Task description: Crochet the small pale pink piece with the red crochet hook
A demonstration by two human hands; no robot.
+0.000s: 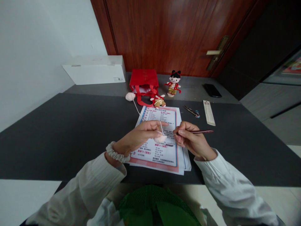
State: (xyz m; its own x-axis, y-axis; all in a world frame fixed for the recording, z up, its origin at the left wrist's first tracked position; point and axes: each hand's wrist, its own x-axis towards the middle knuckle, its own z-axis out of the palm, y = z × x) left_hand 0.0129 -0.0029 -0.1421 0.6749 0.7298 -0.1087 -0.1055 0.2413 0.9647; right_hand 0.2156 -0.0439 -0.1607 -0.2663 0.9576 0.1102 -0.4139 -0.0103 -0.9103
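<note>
My left hand point(141, 136) pinches a small pale pink crocheted piece point(161, 138) just past its fingertips, and a thin strand of yarn point(135, 106) leads away to a pale pink yarn ball point(130, 96). My right hand point(188, 138) holds a slim dark red crochet hook point(199, 131) like a pencil, its tip at the crocheted piece. Both hands hover over printed crochet pattern sheets point(162, 117) with a red border. A fabric scrunchie point(117, 153) circles my left wrist.
Two small dolls in red trim point(174, 83) point(158, 101) and a red gift bag point(144, 83) stand beyond the sheets. Scissors point(191, 111), a paper ruler point(209, 113) and a black phone point(212, 90) lie right on the dark table point(70, 131). A white box point(94, 70) sits against the wall.
</note>
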